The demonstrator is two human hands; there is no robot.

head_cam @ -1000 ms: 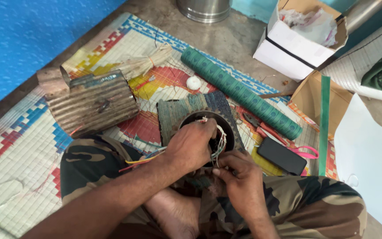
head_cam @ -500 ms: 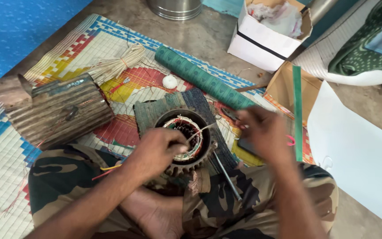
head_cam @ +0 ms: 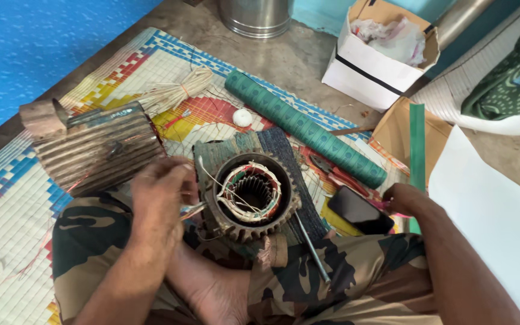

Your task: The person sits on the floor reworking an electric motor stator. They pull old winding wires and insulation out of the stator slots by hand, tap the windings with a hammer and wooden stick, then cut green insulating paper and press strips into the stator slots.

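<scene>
**Obs 1:** Copper-wound stator [head_cam: 252, 195], toothed metal ring outside, coils and pale insulation inside, sits on a dark cloth pad at the near middle of the woven mat [head_cam: 13, 210], right against your crossed legs. Likely so the bore faces up at you and the ring can't roll.

**Obs 2:** Agreed. Your left hand [head_cam: 159, 195] is at the stator's left edge, fingers curled and pressed together around a bundle of thin wire leads there. Looks like a brace: it steadies the ring and keeps the loose ends out of the bore. Whether thumb and forefinger pinch a single strand, I cannot tell.

**Obs 1:** Your right hand [head_cam: 405, 198] is well apart from the stator, out to the right, just beside the black phone [head_cam: 359, 210] and the upright green strip [head_cam: 417, 141]. Only the knuckles show; whether your fingers are spread or closed I cannot tell.

**Obs 2:** Thin metal rod [head_cam: 311, 244] lies along the right of the stator, touching the pad, tip on your trouser leg. Close to hand, I'd judge.

**Obs 1:** Far side: green patterned roll [head_cam: 305, 129] lying diagonally, red-handled pliers [head_cam: 332, 171] just near of it, bundle of pale fibre strips [head_cam: 173, 90] far left, ribbed metal housing [head_cam: 100, 150] left of the stator. All ringed round you within arm's reach.
</scene>
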